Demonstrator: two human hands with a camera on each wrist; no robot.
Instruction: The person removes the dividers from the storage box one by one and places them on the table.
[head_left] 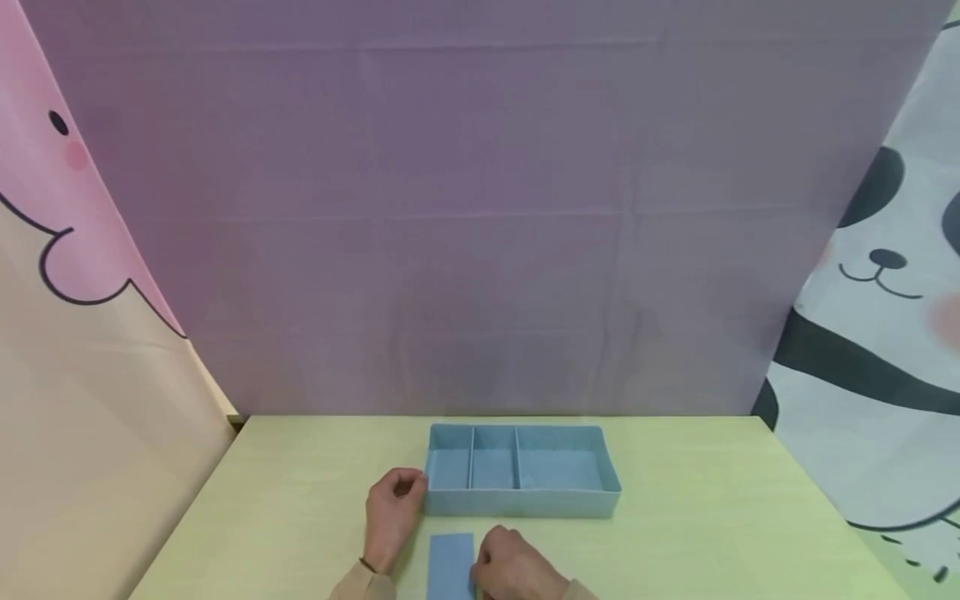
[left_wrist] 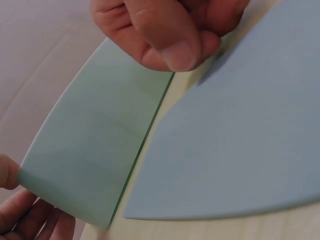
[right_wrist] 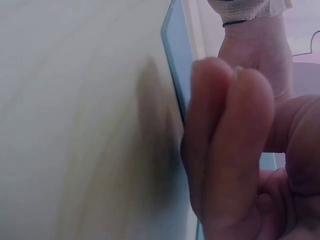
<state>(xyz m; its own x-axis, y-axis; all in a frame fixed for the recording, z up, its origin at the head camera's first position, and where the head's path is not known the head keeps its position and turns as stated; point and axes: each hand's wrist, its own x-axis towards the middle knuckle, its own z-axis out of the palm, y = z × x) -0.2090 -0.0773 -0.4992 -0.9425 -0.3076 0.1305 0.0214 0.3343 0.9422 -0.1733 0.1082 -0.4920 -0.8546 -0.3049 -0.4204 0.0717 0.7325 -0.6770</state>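
A pale blue tray (head_left: 566,504) with three compartments lies on the table, its front wall facing me. At its left end, my left hand (head_left: 393,508) holds the tray's edge with thumb and fingertips; the left wrist view shows those fingers (left_wrist: 37,215) against the corner. Nearer to me lies a flat blue rectangular panel (head_left: 450,567), its near end cut off by the frame. My right hand (head_left: 517,567) has curled fingers at the panel's right edge and appears to pinch it. In the right wrist view, its fingers (right_wrist: 230,130) partly hide that edge.
The pale wooden table (head_left: 697,517) extends to both sides of the tray. Behind it hangs a plain purple-grey cloth (head_left: 487,208). Printed side curtains show a pink cartoon animal (head_left: 67,67) on the left and a panda (head_left: 885,333) on the right.
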